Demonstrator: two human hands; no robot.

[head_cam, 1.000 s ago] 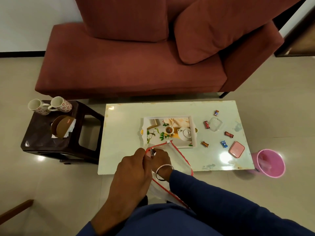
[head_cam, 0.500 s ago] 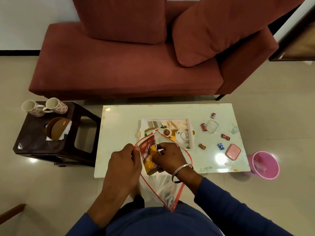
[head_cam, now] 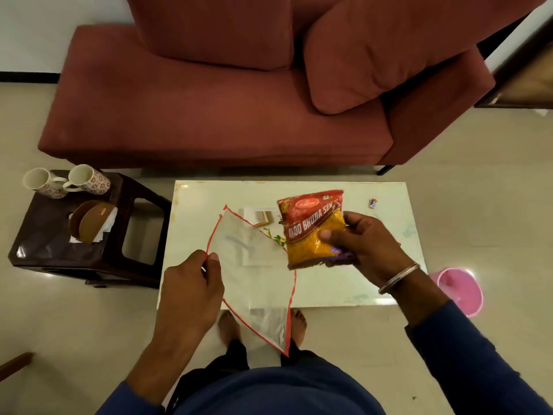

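Red and yellow, the crinkled plastic snack packet is in the right hand. The hand grips it by its lower right side: the thumb presses on the printed front and the other fingers curl behind it. Most of the packet stands out to the left of this hand, tilted, with its red top pointing away from the person, and it is held above the pale glossy low table.

The left hand pinches the left border of a clear plastic bag with a red edge between thumb and forefinger. The bag hangs slack in front of the person, and its lowest corner is over the bare feet. The packet is outside the bag, just beside its right upper edge. If the two touch, I cannot tell.

On the table behind the packet a white printed tray is partly hidden. A small wrapped sweet lies near the far right of the table. A round pink plastic bin stands on the floor to the right.
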